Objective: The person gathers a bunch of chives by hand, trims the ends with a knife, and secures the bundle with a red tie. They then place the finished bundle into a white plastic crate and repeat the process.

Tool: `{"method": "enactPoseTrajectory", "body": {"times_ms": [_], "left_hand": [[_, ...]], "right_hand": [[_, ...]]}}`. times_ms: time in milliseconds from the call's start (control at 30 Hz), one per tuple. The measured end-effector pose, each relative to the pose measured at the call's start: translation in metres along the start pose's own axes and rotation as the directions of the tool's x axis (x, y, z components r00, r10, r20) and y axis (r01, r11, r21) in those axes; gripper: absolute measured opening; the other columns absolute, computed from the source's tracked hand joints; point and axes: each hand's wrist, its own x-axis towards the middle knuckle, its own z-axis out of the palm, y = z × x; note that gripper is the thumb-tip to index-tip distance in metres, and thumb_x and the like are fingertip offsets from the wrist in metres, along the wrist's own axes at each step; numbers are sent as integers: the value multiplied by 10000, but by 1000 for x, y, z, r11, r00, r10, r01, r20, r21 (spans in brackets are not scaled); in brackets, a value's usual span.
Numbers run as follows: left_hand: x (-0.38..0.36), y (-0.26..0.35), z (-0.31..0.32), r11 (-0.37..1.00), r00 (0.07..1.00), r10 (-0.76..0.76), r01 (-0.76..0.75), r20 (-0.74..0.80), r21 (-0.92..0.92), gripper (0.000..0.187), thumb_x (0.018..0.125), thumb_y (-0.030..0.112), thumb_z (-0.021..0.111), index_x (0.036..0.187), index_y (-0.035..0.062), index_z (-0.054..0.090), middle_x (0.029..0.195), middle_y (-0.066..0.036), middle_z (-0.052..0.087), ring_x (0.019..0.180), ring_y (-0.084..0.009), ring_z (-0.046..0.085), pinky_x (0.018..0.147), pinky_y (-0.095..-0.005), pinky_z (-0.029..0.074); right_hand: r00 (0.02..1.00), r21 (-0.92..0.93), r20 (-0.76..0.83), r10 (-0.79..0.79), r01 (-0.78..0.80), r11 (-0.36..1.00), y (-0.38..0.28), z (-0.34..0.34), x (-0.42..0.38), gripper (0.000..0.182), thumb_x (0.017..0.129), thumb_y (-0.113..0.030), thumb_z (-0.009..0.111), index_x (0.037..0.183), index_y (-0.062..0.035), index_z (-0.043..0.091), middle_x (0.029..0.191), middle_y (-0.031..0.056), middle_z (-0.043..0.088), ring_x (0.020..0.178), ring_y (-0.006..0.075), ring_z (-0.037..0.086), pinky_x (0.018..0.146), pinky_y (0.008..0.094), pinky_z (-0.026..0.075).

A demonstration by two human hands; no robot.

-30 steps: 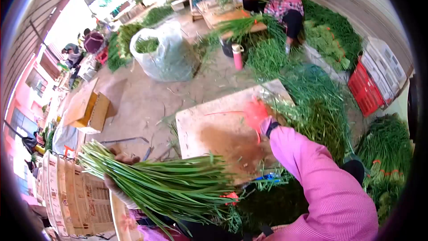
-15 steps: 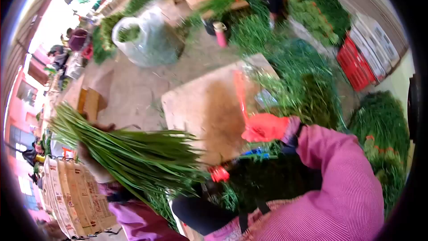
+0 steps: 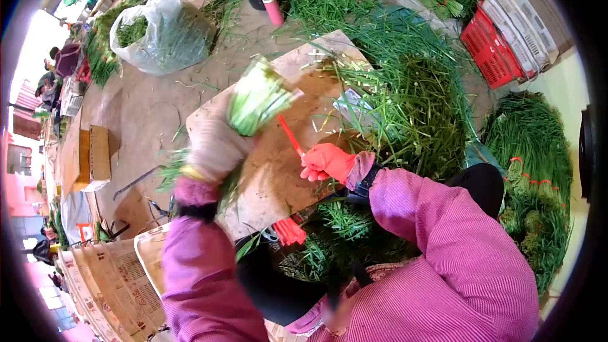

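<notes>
My left hand (image 3: pixel 218 145), in a pale glove and blurred by motion, is wrapped round a bunch of chives (image 3: pixel 256 100). The bunch's pale cut ends point up and right over a wooden board (image 3: pixel 269 174), while its green leaves trail behind the hand. Lower right of the bunch, my right hand (image 3: pixel 329 162) wears an orange-red glove. Its closed fingers grip a thin red strip (image 3: pixel 289 133), which sticks out to the upper left over the board. More red strips (image 3: pixel 290 231) lie in a bundle at the board's near edge.
Loose green leaves and trimmings (image 3: pixel 411 107) are heaped right of the board. Tied bundles (image 3: pixel 532 164) lie by the right wall, below a red crate (image 3: pixel 493 50). A clear plastic bag (image 3: pixel 168 35), a pink bottle (image 3: pixel 272 9) and a cardboard box (image 3: pixel 95 155) stand on the floor.
My left hand has swung the bunch from the left side onto the board, turning its pale ends up and right. My right hand has moved left with the red strip. The view has shifted too.
</notes>
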Motion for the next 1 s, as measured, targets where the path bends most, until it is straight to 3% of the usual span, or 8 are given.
{"method": "enactPoseTrajectory", "body": {"times_ms": [33, 267, 333, 600, 700, 800, 833, 1000], "left_hand": [[18, 15, 32, 896, 987, -157, 160, 40, -414, 669, 715, 280, 768, 1304, 110, 498, 877, -170, 696, 770, -370, 662, 688, -430, 531], [29, 84, 141, 956, 974, -166, 197, 153, -218, 880, 676, 433, 794, 1383, 98, 391, 1144, -162, 621, 1034, -332, 624, 926, -450, 475], [14, 84, 155, 972, 979, -121, 84, -165, -219, 1052, 620, 436, 836, 1445, 58, 304, 1274, -166, 542, 1210, -315, 513, 1057, -497, 349], [-8, 90, 131, 977, 984, -165, 155, -62, -145, 1274, 508, 555, 834, 1487, 36, 204, 1417, -145, 393, 1341, -294, 361, 1128, -583, 167], [-6, 95, 127, 972, 980, -200, 199, 5, -127, 1253, 511, 573, 818, 1482, 51, 222, 1457, -109, 362, 1364, -294, 335, 1136, -590, 161], [-2, 93, 131, 969, 976, -219, 216, -9, -119, 1243, 483, 547, 841, 1475, 80, 255, 1461, -67, 380, 1368, -299, 340, 1136, -602, 171], [-1, 92, 134, 969, 976, -201, 185, -83, -165, 1236, 468, 534, 850, 1467, 86, 275, 1447, -73, 400, 1360, -302, 353, 1132, -605, 178], [-4, 87, 135, 969, 970, -182, 149, -162, -196, 1150, 516, 495, 846, 1440, 58, 318, 1368, -116, 472, 1310, -302, 407, 1109, -610, 211]], "right_hand": [[1000, 33, -24, 4, -3, 999, 6, -2, -1, 294, 892, -255, 585, 955, 31, 610, 870, 177, 718, 671, 209, 696, 485, 279, 518], [993, 11, -60, 102, -102, 995, 6, -22, -19, 294, 926, -250, 537, 1037, 18, 590, 865, 172, 696, 636, 244, 684, 541, 317, 545], [998, -494, -57, -41, 8, 870, -8, -33, -33, 325, 918, -237, 496, 944, 63, 617, 812, 188, 684, 614, 250, 686, 541, 337, 556], [792, -337, -443, -420, 288, 897, -53, -52, -59, 283, 970, -268, 508, 933, -23, 645, 804, 107, 692, 661, 232, 670, 632, 344, 529], [481, -873, -159, -862, 340, 350, -58, -48, -43, 158, 912, -195, 571, 986, -111, 683, 940, 99, 703, 949, 340, 657, 809, 398, 530], [319, -944, 193, -928, 319, -87, -57, -32, -37, 129, 872, -168, 585, 925, -124, 694, 1103, 117, 679, 1193, 352, 558, 1001, 445, 442], [380, -946, 264, -887, 281, -161, -54, -32, -33, 136, 846, -147, 581, 914, -125, 696, 1252, 121, 620, 1336, 363, 427, 1126, 496, 300], [488, -947, 318, -813, 206, -246, -53, -40, -23, 111, 793, -109, 576, 820, -45, 662, 1318, 140, 579, 1358, 346, 410, 1145, 505, 279]]}}
